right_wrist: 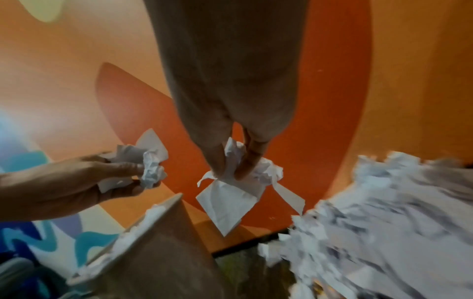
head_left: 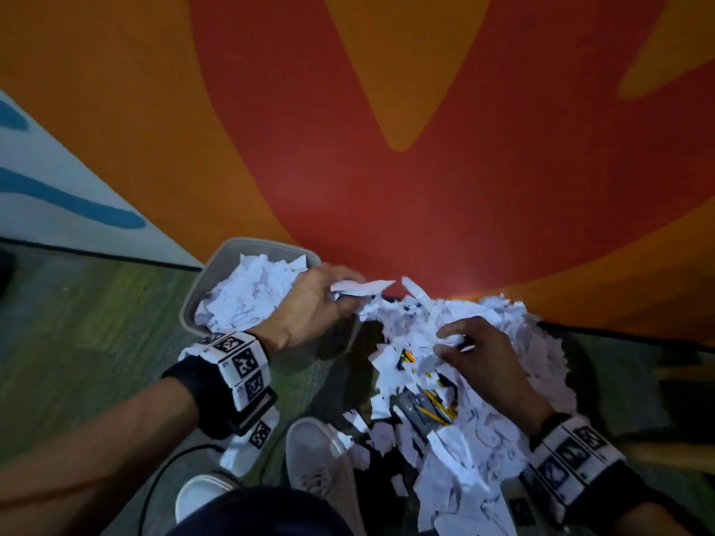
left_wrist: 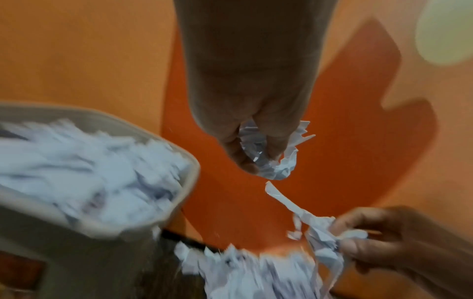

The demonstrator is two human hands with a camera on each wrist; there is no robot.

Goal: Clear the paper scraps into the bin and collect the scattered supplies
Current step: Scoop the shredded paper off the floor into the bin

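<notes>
Grey bin (head_left: 195, 299) heaped with paper scraps (head_left: 247, 294), both hands' fingers (left_wrist: 231, 149) gripping crumpled scraps

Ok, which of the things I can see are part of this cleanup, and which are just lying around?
Part of the job:
- paper scraps
- bin
- pencils half buried in the pile
- left hand and right hand, each holding scraps

Just there:
- shoe
- black cable

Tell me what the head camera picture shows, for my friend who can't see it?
Two hands grab torn white paper: the left hand pinches scraps beside a grey bin already full of paper, and the right hand digs into a big paper pile. Yellow pencils peek out underneath.
</notes>
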